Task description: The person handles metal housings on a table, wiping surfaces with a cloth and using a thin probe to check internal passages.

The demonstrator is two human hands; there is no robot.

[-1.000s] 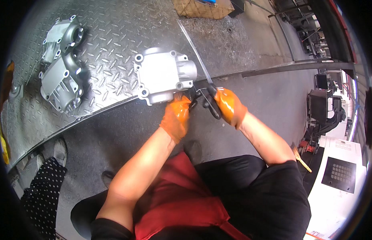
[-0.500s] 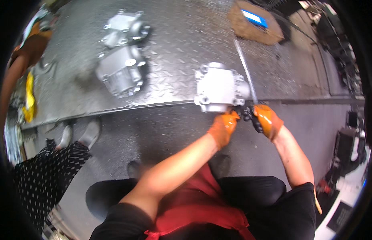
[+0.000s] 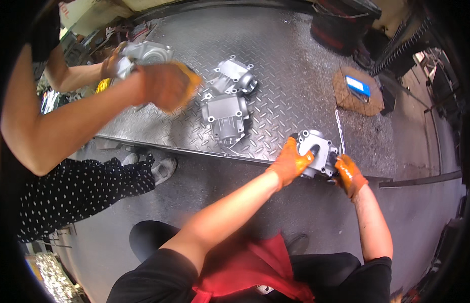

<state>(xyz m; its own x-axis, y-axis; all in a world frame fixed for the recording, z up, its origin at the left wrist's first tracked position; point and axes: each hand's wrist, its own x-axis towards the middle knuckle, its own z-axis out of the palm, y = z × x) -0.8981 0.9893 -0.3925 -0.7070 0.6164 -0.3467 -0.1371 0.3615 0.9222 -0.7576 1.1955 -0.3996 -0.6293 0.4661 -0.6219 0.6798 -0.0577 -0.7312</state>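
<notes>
A silver-grey cast metal housing (image 3: 310,141) with bolt lugs sits at the front edge of the metal-topped bench. My left hand (image 3: 291,164), in an orange glove with dark fingertips, grips its near left side, fingers spread over the top. Close against the housing's right side is my gloved right hand (image 3: 351,177), its fingers closed around the near end of a long thin metal rod-like tool (image 3: 339,130). That tool's shaft points away over the bench; its dark grip is mostly hidden.
Two similar housings (image 3: 226,113) stand on the tread-plate bench (image 3: 280,65), left of mine. On the left a co-worker's gloved hands (image 3: 167,87) handle another housing (image 3: 146,53). A brown block (image 3: 366,103) bearing a blue-and-white packet lies back right, near a dark bucket (image 3: 341,25).
My view has swung left. My left hand has moved from below the housing's near edge onto its top, and the housing looks turned. The co-worker's arms and their housing have come into view.
</notes>
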